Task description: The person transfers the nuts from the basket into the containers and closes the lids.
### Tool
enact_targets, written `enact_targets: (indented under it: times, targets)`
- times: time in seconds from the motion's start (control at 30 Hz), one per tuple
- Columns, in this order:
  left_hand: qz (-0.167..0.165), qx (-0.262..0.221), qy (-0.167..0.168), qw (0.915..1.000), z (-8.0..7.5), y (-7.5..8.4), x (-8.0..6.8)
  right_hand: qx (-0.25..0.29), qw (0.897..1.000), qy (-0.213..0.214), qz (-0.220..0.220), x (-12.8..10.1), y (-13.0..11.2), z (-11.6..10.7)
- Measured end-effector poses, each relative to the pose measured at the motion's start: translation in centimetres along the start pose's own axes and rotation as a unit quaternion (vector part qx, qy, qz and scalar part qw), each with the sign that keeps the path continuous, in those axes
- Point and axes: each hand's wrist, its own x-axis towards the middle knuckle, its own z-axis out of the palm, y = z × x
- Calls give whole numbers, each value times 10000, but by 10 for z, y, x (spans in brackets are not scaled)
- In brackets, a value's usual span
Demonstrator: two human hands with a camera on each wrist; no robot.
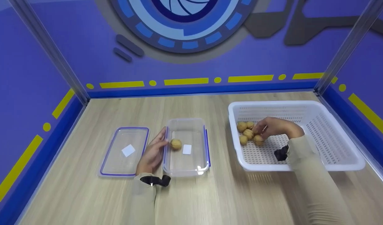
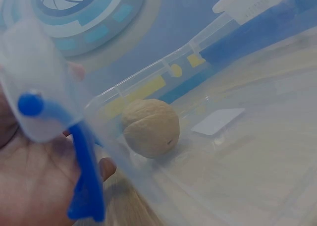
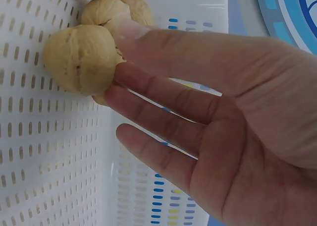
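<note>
My left hand [image 1: 151, 156] rests against the left side of a clear plastic food container [image 1: 191, 167], its palm beside a hinged latch flap [image 2: 47, 87] in the left wrist view. One walnut [image 1: 176, 144] lies inside the container, near that same side. Over at the right, my right hand [image 1: 272, 127] reaches into a white perforated basket [image 1: 338, 153]. Its fingers are extended, with the tips at a walnut [image 3: 81, 60]. The thumb tip overlaps another walnut behind in the right wrist view. Several walnuts [image 1: 248, 134] cluster along the basket's left wall.
A clear lid [image 1: 116, 162] with a blue-purple seal lies left of the container, with a white square [image 1: 128, 150] on it. Another white label [image 1: 187, 149] shows at the container's bottom. Patterned blue panels [image 1: 191, 70] enclose the wooden table [image 1: 191, 200] at the back and sides.
</note>
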Motion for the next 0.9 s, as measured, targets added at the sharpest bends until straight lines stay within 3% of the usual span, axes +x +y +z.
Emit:
enact_targets:
  times: [0.23,0.6,0.9]
  targets:
    - [-3,-4,63,10000,1,0,0,-114,9998,-136,-56,2,3,2]
    - [74,-11,9,10000,0,-1,1,-429,9969,-476,453,3,-1,5]
    - [-25,-117,129,9998,0,-1,0,-680,9930,-448,860,5,-5,11]
